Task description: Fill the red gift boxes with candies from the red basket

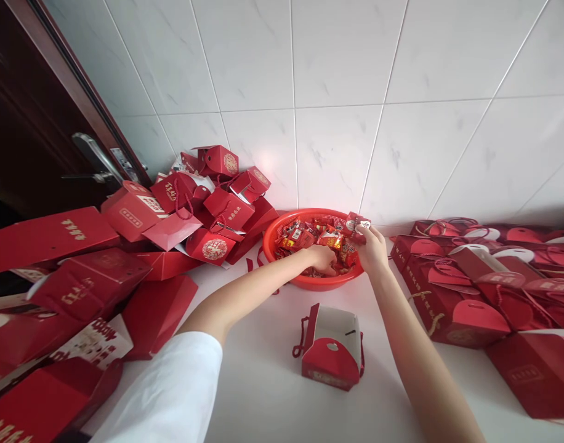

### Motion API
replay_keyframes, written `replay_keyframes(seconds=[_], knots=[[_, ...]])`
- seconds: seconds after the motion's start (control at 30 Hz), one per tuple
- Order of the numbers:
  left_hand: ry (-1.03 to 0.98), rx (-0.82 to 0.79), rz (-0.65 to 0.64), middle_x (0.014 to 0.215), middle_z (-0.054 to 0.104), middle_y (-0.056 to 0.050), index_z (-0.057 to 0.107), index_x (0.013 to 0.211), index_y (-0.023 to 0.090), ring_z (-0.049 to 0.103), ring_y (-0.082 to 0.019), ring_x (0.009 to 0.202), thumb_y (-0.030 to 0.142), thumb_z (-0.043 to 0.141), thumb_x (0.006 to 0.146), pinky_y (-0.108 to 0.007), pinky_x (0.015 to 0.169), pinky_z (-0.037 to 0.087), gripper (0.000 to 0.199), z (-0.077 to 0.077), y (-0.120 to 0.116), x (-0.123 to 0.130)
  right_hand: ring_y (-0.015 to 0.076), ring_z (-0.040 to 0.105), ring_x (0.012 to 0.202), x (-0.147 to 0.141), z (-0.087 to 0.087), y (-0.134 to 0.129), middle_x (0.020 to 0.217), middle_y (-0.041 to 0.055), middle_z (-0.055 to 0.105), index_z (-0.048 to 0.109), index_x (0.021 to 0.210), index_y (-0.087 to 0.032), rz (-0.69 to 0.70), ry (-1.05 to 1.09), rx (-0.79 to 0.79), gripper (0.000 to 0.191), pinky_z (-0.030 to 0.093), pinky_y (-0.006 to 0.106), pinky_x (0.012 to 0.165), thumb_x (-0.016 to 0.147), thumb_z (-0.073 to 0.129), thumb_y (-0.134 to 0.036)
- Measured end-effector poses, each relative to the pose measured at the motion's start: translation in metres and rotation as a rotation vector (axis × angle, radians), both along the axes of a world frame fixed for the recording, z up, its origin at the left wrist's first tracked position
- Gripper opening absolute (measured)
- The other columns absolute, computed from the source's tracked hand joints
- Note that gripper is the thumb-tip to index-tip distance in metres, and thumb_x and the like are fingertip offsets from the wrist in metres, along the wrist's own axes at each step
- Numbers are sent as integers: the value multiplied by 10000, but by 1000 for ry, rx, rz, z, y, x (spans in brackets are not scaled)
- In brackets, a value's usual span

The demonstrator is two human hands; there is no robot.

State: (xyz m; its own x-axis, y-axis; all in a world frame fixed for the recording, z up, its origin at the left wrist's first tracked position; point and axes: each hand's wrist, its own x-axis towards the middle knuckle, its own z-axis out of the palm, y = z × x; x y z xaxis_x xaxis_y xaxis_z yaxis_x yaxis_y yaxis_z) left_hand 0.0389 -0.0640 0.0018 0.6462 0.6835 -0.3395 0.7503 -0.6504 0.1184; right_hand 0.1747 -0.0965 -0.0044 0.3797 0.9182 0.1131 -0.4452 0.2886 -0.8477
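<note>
A red plastic basket (319, 283) stands against the tiled wall, filled with small wrapped candies (297, 237) in red and gold. My left hand (323, 259) reaches down among the candies, its fingers curled; what they grip, if anything, is hidden. At the basket's right rim my right hand (372, 245) holds small red packets (357, 225) between thumb and fingers. Nearer to me, an open red box (332, 369) with a white inside and dark red cord handles sits on the white table (263, 375).
Many red boxes (157, 314) lie in a loose heap on the left, reaching the wall. More red boxes (457, 314) with cord handles stand in close rows on the right. A dark door with a metal handle (97, 157) is at the upper left.
</note>
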Motion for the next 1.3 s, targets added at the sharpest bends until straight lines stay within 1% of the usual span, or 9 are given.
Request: replay_keyframes(seconds=[0.23,0.4,0.5,0.7,0.9,1.0,1.07,1.2,1.3], knots=[[-99,-45,12,801,725,-112,752,765,177,675,-288,760,325,484,882,-374,723,467,328,9,-1,-7,149,585,649,2,0,4,651,-32,592,609,679,-209,-22,44,-19,208,550,304,612,556,732,-324],[-222,-87,5,1027,764,-45,768,1012,253,688,-248,909,361,600,841,-317,810,477,263,16,10,-25,156,609,679,3,-1,4,689,-29,614,607,694,-216,-10,50,-9,193,554,299,619,575,714,-325],[-274,-13,64,1089,763,-40,763,1062,270,688,-246,975,365,677,792,-300,848,475,299,21,19,-45,160,613,689,4,-2,5,702,-23,627,614,704,-215,-14,31,-14,186,554,308,630,589,725,-311],[-131,193,194,982,768,-72,790,906,261,677,-309,1016,166,728,663,-362,903,472,268,28,22,-81,164,623,671,3,-3,6,684,-26,626,619,723,-218,-21,17,-14,212,548,309,621,581,729,-331],[-10,262,283,968,745,-183,778,830,161,647,-415,1066,179,800,608,-460,962,441,224,22,20,-77,150,612,650,2,-1,3,669,-28,631,631,695,-212,-16,39,-24,197,560,302,630,555,726,-312],[61,260,304,1015,740,-209,783,891,156,623,-444,1097,219,865,542,-500,1001,409,364,13,21,-65,156,616,660,2,-2,3,673,-29,630,621,696,-218,-20,18,-6,194,558,304,632,573,731,-321],[102,263,317,1075,733,-212,770,1045,175,598,-452,1144,249,892,516,-536,1050,358,548,6,22,-57,160,621,670,2,-2,3,678,-32,629,615,697,-221,-25,14,-4,199,555,302,630,577,725,-335],[164,275,351,1160,712,-244,526,1446,173,598,-458,1148,271,897,518,-591,1055,331,1004,-8,24,-48,165,624,684,2,-3,4,669,-39,618,601,687,-227,-17,-2,8,192,558,308,650,578,717,-336],[196,261,340,1159,713,-255,475,1478,160,621,-451,1108,240,886,499,-580,1031,366,1065,-11,27,-47,163,619,678,1,-2,4,677,-39,629,602,694,-230,-7,12,13,190,553,309,652,579,719,-327]])
